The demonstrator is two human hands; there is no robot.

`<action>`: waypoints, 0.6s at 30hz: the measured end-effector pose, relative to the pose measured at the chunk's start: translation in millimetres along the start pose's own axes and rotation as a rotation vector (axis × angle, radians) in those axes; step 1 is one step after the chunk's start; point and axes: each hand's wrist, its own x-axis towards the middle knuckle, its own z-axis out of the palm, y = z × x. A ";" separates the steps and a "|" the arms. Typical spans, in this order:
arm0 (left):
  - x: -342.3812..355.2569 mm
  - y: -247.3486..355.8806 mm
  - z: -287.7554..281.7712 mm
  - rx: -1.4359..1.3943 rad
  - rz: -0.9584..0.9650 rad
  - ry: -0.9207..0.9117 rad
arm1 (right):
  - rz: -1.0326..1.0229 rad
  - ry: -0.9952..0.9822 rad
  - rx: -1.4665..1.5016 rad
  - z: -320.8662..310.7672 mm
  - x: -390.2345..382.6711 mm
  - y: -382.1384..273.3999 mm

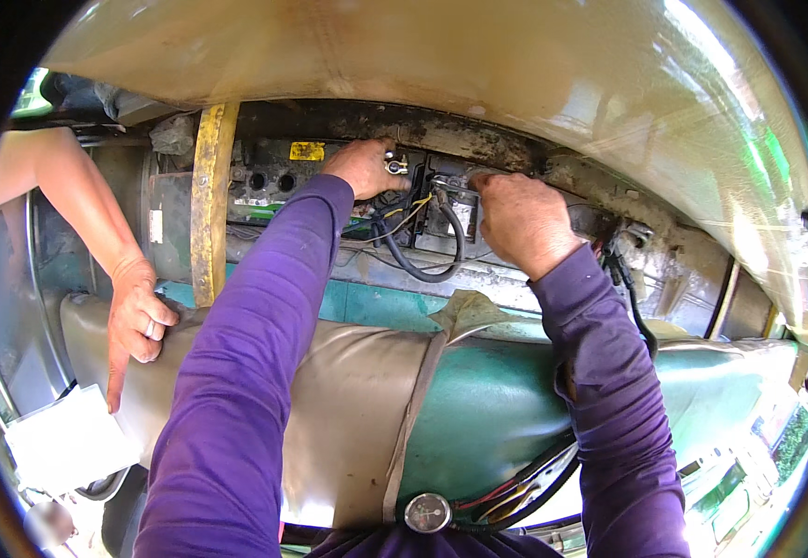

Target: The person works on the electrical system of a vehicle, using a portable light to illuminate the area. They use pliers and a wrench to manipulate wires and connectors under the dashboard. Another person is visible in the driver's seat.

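My left hand (359, 167) reaches into a grimy recess, its fingers closed at a metal battery cable clamp (396, 166) over a dark battery (273, 172) with a yellow label. My fingertips there are partly hidden. To the right stands a second black battery (441, 228). My right hand (527, 221) is at its upper right edge with curled fingers; whatever they grip is hidden behind the hand. Between my hands, a thick black cable (460, 244) loops down in front of the second battery, beside thin yellow wires (415, 214).
At left, another person's hand (139, 321) points down toward a bright white sheet (73, 442). A yellow post (208, 205) crosses the recess. Beneath my arms lies a brown and green padded seat (487, 391). A round gauge (427, 512) with wires is at the bottom. A tan panel (422, 56) hangs overhead.
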 end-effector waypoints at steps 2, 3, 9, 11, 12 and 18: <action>-3.2 5.1 -5.7 0.151 0.058 -0.007 | -0.023 0.029 -0.017 -3.1 -1.8 11.8; -4.3 7.4 -7.1 0.182 0.047 -0.009 | -0.057 0.088 0.017 -5.0 -1.7 18.3; -8.8 11.8 -1.9 0.336 0.153 0.089 | -0.159 0.285 0.200 -13.2 -4.6 41.4; -10.9 11.0 0.1 0.350 0.164 0.098 | -0.145 0.289 0.245 -13.5 -4.9 41.3; -11.8 10.9 1.2 0.323 0.153 0.128 | -0.139 0.284 0.258 -13.5 -4.7 41.0; -9.9 9.0 -6.6 0.296 0.147 0.231 | -0.140 0.239 0.270 -14.8 -4.2 41.0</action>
